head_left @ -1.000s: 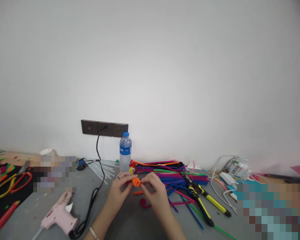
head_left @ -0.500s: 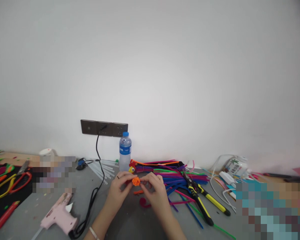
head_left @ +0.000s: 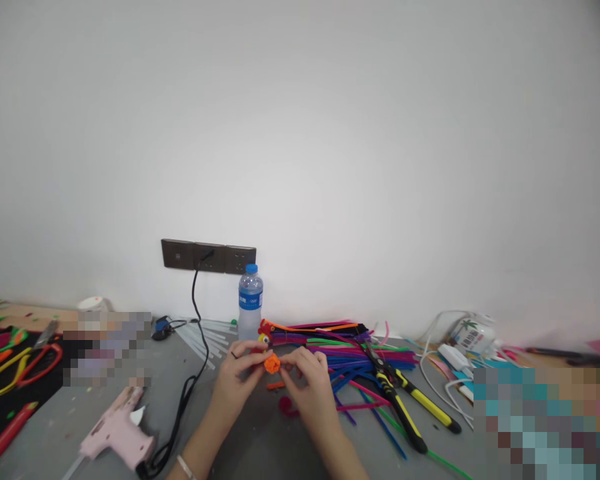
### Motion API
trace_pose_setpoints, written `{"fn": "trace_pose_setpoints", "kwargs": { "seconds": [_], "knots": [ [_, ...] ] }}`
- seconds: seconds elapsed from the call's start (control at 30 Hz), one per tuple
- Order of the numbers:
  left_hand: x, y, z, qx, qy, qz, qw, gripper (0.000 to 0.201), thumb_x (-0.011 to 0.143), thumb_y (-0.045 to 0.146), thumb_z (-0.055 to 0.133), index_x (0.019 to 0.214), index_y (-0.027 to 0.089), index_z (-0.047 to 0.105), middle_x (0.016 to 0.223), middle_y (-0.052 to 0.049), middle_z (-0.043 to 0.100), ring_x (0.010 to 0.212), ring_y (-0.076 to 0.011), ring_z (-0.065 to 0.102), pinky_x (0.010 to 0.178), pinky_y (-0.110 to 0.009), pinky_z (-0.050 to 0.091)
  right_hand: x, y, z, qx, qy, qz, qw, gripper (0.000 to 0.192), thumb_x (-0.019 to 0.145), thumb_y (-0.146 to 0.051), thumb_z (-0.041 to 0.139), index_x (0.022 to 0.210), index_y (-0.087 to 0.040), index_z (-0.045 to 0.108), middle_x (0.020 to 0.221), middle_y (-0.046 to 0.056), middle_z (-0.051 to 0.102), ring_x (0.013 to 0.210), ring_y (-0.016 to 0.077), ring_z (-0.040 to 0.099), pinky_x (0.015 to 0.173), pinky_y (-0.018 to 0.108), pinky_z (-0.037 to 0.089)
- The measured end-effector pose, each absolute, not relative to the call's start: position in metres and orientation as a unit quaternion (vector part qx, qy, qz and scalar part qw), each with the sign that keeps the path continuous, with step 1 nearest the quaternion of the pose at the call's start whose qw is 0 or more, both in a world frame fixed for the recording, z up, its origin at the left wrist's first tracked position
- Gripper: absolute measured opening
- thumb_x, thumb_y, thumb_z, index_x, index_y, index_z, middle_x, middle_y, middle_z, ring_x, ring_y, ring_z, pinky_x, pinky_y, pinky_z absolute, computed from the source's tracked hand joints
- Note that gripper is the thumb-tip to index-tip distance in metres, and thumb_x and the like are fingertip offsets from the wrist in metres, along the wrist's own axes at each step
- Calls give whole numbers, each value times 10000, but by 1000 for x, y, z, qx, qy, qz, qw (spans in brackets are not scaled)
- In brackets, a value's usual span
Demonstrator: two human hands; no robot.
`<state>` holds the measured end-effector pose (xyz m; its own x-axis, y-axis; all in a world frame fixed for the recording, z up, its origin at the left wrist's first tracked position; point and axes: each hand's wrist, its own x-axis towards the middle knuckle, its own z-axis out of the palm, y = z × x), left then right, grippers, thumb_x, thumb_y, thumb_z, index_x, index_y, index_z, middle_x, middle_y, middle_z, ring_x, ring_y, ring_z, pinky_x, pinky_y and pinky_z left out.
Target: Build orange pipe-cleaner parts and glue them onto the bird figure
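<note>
Here both hands, the left hand (head_left: 240, 380) and right hand (head_left: 313, 387), pinch a small orange coil (head_left: 272, 364) between their fingertips, just above the grey surface (head_left: 260, 447), near the water bottle (head_left: 251, 303) and pipe cleaners (head_left: 350, 350).

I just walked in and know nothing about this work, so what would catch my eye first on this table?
Probably the small orange coil, pinched between the left hand and right hand at the table's middle. Just right of the hands lies a bright pile of pipe cleaners, with yellow-handled pliers across them. A pink glue gun rests at lower left.
</note>
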<state>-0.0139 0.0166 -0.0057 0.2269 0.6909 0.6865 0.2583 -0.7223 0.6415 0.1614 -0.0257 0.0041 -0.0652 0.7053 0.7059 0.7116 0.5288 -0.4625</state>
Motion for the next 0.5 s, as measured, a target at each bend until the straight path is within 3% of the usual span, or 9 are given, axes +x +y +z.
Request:
{"fn": "trace_pose_setpoints", "kwargs": {
  "seconds": [0.27,0.5],
  "knots": [
    [-12,16,-6,747,304,542,236,209,821,157,624,930,257,772,925,-62,748,921,-222,657,840,-355,516,160,-26,6,-483,-731,-19,481,156,787,-64,584,811,-215,611,717,-25,628,666,156,564,706,296,287],
    [-12,16,-6,736,322,537,258,195,819,193,632,933,256,777,942,-73,754,941,-235,659,858,-368,516,160,-24,3,-481,-730,11,486,135,790,-72,587,808,-204,612,710,-27,617,579,130,519,678,286,299]
  ]
}}
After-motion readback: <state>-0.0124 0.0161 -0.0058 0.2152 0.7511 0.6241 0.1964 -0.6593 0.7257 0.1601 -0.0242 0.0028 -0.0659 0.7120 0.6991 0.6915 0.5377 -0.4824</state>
